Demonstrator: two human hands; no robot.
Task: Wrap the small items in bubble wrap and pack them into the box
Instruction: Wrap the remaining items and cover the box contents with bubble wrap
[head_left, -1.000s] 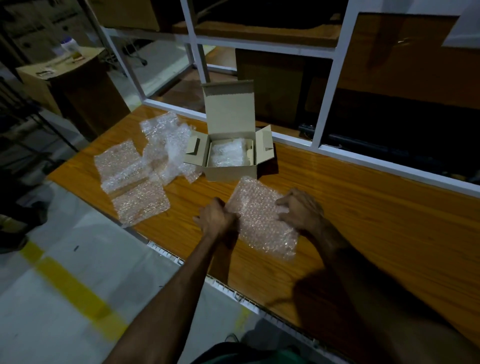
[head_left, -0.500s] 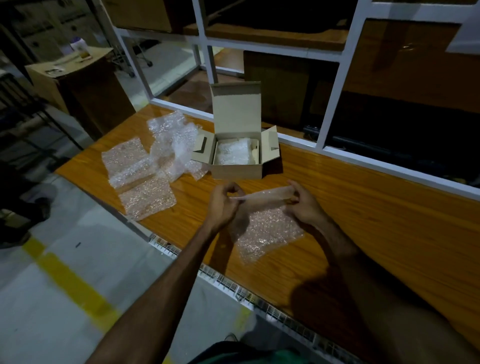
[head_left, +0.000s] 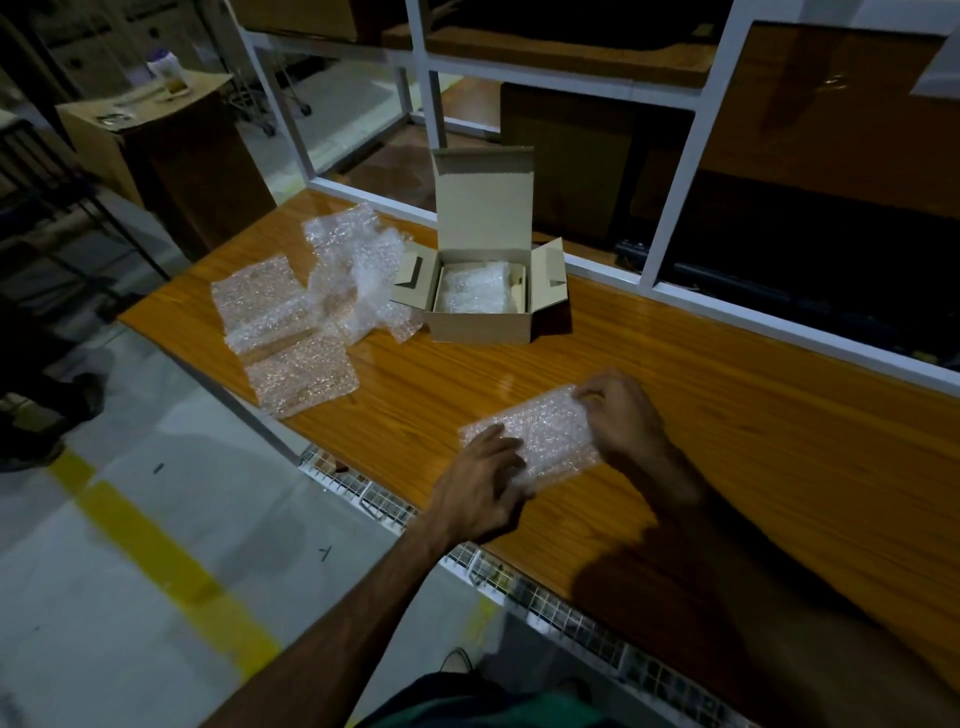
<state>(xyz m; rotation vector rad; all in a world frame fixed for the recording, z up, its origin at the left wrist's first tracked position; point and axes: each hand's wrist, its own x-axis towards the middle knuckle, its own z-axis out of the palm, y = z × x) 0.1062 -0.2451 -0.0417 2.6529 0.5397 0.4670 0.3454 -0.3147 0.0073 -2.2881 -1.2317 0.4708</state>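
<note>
- The left hand (head_left: 480, 486) lies on the near-left end of a folded bubble-wrap sheet (head_left: 540, 436), fingers spread and pressing down rather than curled round it.
- The right hand (head_left: 621, 415) has the far-right corner pinched between thumb and fingertips, the other fingers loosely bent.
- Half a second ago both hands held the sheet's far edge raised above the table (head_left: 727, 415); now that edge is down and the sheet is a shorter, thicker rectangle lying flat.
- I judge this to be one fold of a wrap completed, with more folding or a lift to the box likely next. Whether an item is inside the fold cannot be told.
- The box (head_left: 483, 312) stands open well beyond the hands, lid up, side flaps out, with one wrapped bundle (head_left: 475, 288) already inside and room beside it.
- Count: one sheet in hand, one box, one packed bundle.
- Spare sheets (head_left: 291, 332) lie left of the box, overlapping; about three or four, the exact number unclear.
</note>
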